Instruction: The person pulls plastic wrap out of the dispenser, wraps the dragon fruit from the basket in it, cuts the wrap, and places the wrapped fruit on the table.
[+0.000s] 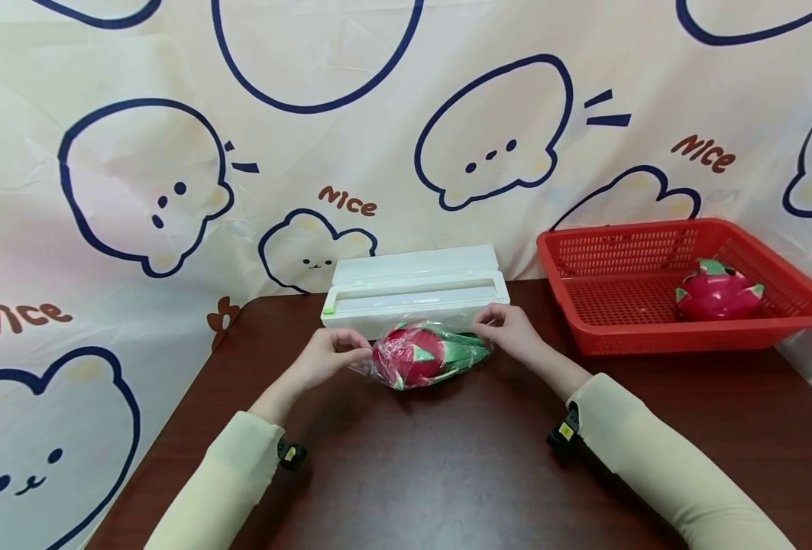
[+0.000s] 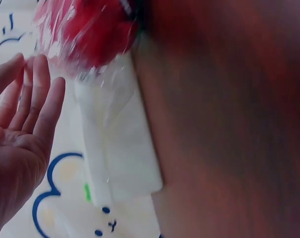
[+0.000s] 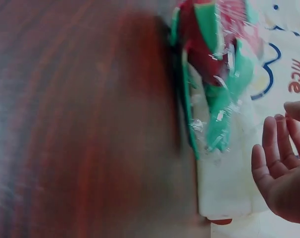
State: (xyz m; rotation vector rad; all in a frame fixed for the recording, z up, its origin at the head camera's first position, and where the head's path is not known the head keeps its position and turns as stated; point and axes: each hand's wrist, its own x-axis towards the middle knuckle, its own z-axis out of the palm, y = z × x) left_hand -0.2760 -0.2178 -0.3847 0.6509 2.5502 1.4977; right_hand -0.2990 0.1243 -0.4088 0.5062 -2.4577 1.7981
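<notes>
A dragon fruit [image 1: 415, 357], red with green scales, lies sideways at the middle of the table, covered in clear cling film [image 1: 363, 368]. My left hand [image 1: 328, 356] is at its rounded end, pinching the film between thumb and index finger. At the green, leafy end my right hand [image 1: 513, 333] pinches the film in the same way. In the left wrist view the film [image 2: 53, 42] wrinkles over the red skin. Green leaf tips [image 3: 220, 121] show through the film in the right wrist view, and the other fingers of both hands are loosely bent.
Right behind the fruit stands a white cling film dispenser box [image 1: 415, 312], its lid raised. A red plastic basket [image 1: 653, 340] at the back right holds a second dragon fruit [image 1: 718, 294]. The dark wooden table [image 1: 433, 473] meets a printed curtain [image 1: 406, 153] at the back.
</notes>
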